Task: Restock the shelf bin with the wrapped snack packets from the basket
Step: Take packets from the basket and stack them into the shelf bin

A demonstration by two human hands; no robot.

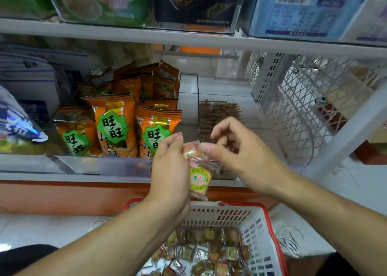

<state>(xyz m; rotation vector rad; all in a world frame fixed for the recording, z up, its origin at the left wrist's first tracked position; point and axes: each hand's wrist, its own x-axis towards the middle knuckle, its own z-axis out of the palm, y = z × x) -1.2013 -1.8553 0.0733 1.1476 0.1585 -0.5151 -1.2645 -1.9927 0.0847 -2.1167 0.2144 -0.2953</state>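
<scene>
Holding a small stack of packets (198,174) above the basket (260,229), the left hand (170,175) grips them from the side while the right hand (236,150) pinches the top one's crinkled clear wrapper. Each packet shows pale crackers behind a round yellow-green and pink label. More lie loose in the basket; the bin (219,116) just beyond the hands holds rows of brown packets.

Bare forearms, no sleeves; dark clothing (25,257), perhaps trousers, below
</scene>
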